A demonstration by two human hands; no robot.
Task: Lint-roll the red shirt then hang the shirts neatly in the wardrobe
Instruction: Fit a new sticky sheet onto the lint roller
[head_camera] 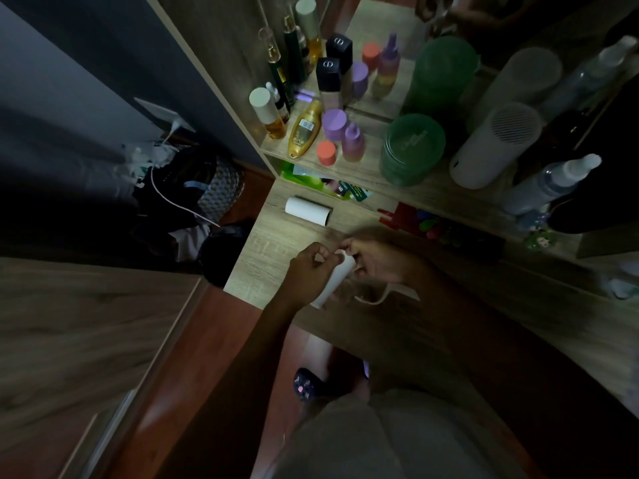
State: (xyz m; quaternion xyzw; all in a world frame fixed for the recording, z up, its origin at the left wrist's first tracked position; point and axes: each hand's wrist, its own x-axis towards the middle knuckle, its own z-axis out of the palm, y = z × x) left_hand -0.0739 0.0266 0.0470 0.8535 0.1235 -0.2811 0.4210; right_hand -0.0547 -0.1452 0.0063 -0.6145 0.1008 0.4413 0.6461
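Over the wooden desk (262,257) both my hands hold a white lint roller (337,280), its roll pointing up and away from me. My left hand (307,267) grips the roll from the left, fingers pinched near its top end. My right hand (377,261) closes on it from the right, fingertips at the top edge. A white looped handle part (377,299) shows below my right hand. A second white roll (307,210) lies on its side farther back on the desk. No shirt or wardrobe interior is visible.
A shelf (363,171) above the desk carries several bottles, purple-capped jars, a green tub (411,150), a white cylinder (494,146) and spray bottles. Red and coloured items (411,219) sit under it. Bags and a cable (179,198) lie on the floor at left. A wooden panel (86,333) stands near left.
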